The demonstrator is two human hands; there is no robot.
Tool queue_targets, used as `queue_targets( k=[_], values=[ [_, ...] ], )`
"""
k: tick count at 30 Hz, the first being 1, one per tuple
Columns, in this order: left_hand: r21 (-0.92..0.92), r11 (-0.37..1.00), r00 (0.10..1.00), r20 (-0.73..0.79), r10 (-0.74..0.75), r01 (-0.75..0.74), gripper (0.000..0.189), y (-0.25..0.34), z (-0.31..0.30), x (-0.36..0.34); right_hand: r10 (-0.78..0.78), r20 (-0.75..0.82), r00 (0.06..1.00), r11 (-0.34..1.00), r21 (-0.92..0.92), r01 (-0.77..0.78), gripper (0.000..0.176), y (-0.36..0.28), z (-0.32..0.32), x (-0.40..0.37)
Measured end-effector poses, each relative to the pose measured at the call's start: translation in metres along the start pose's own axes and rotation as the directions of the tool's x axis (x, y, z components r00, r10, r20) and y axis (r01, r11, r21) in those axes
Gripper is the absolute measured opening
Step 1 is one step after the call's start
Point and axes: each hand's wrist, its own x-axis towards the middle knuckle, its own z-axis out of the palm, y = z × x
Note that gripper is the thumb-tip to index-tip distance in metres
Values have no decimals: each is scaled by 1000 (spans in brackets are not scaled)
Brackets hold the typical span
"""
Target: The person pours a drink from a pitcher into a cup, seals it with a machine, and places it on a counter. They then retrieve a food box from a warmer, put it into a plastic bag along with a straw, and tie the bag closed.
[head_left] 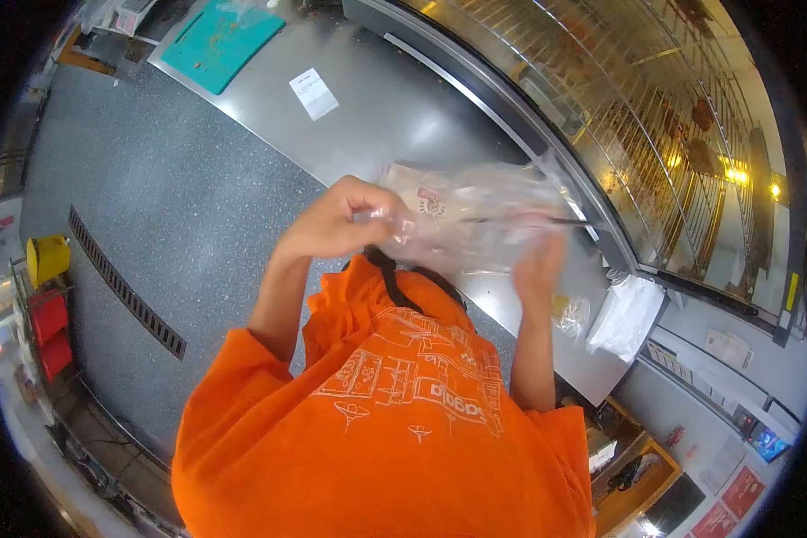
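A clear plastic bag (484,193) with a printed round logo is stretched between my hands, over the steel counter's near edge. My left hand (345,217) pinches its left end between thumb and fingers. At the right end, my right hand (540,255) overlaps the plastic, its fingers smeared by motion; I cannot tell how they grip. A thin dark strip (556,220) runs across the bag's right half. Something pale brown shows through the film at the left.
On the steel counter (381,112) lie a green cutting board (220,40) with crumbs and a white paper slip (314,94). A lit glass cabinet (655,108) with wire racks borders it. White sheets (626,314) and a clear wrapped item (571,314) lie at the right.
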Motion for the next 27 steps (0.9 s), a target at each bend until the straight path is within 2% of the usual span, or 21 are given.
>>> queue_targets(
  k=[1,2,3,5,7,9,12,13,15,16,17,18,19,20,21,22,23,24,25,26,27],
  values=[
    [-1,1000,1000,-5,4,-4,7,-7,-4,0,98,-210,973,981,186,-58,22,1,-5,5],
    [-186,981,997,-69,34,-47,7,-22,-6,0,308,-339,889,809,585,-57,25,-9,-13,18],
    [-361,927,989,-135,53,-99,7,-27,-6,-1,306,-334,891,811,582,-61,25,-10,-19,22],
    [-332,932,984,-142,106,-148,7,-21,4,2,300,-498,814,790,608,82,25,-12,-29,28],
    [-299,933,976,-147,162,-200,11,1,14,0,262,-499,826,779,615,125,25,-24,-30,28],
    [301,947,992,-17,124,-114,16,29,18,-5,220,-497,839,761,626,171,26,-38,-22,27],
    [437,895,994,104,44,-85,13,37,15,-8,22,-650,760,818,448,360,22,-50,-8,18],
    [448,891,995,89,41,-76,13,40,13,-11,-69,-637,768,997,-10,81,22,-49,-7,5],
    [-20,961,961,-33,274,-274,9,47,10,-18,-134,-576,807,863,-468,-191,23,-51,5,-10],
    [-11,962,962,-45,271,-272,9,51,10,-19,35,-424,905,950,296,103,23,-54,14,-16],
    [-231,928,956,-60,287,-293,7,54,11,-20,25,-307,951,734,651,191,22,-56,18,-15],
    [-441,845,951,-77,301,-303,5,56,11,-21,15,-184,983,395,904,163,22,-58,23,-14],
    [-440,846,951,-79,299,-302,5,51,11,-23,-351,-25,936,816,483,319,20,-59,24,-7],
    [-524,788,945,-126,302,-322,4,42,12,-25,-439,150,886,892,188,410,20,-58,27,-2],
    [-566,755,942,-149,302,-331,4,37,14,-24,-509,318,800,825,-86,559,20,-56,30,4],
    [-605,719,938,-172,301,-342,4,31,16,-23,-351,501,792,861,-160,483,18,-53,35,9],
    [-588,646,869,-255,424,-488,4,29,22,-17,-166,650,742,876,-249,414,17,-49,39,14],
    [-576,601,827,-296,478,-553,4,29,21,-17,-162,651,741,876,-251,412,17,-45,39,19],
    [-563,552,780,-334,529,-615,5,29,21,-17,186,761,621,842,-450,299,15,-39,37,22],
    [-297,690,750,-208,628,-660,5,31,12,-20,519,741,425,732,-643,226,15,-34,37,23],
    [-163,729,746,-121,654,-665,6,30,12,-20,445,764,467,688,-626,368,12,-26,46,19]
  ],
)
